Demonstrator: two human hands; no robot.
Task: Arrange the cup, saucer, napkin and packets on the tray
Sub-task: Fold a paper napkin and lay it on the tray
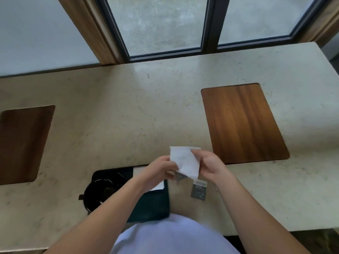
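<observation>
Stone counter [128,110]: tray [152,206], packet [199,189]

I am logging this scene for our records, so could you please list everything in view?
napkin: one, white, held up between both hands.
packet: one grey on the counter right of the tray; a second grey one shows under the napkin.
tray: one, black, near counter edge.
cup: one, black, on the tray's left side; saucer not clearly told apart.
white paper: one, on the tray.
wooden inlays: two, brown, left and right in the counter.
counter: one, cream.
window: dark-framed, behind.
left hand, right hand: fingers pinching the napkin.
</observation>
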